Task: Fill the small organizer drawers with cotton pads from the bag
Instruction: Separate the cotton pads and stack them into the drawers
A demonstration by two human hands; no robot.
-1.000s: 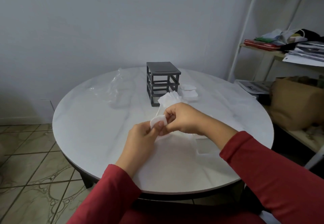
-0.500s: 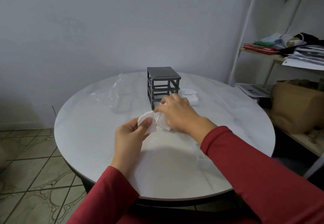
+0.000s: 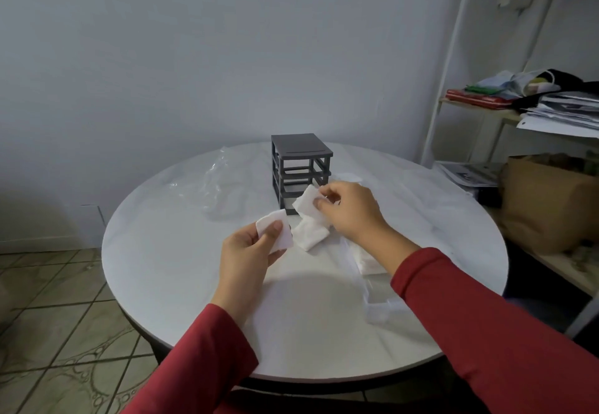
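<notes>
Left hand [image 3: 248, 251] pinches one pad [image 3: 275, 230]; right hand [image 3: 348, 211] pinches another [image 3: 306, 203] above the table stack [image 3: 311, 235]. Advise squaring pads flat before loading the clear drawer [image 3: 372, 271]

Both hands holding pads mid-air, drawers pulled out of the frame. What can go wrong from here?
1. The clear drawer sits near the table edge, right beside the right sleeve; a sweep might knock it off.
2. The right hand pinches a pad above a loose pile; extras may cling and drop.
3. The left hand pad is held only by fingertips.
</notes>
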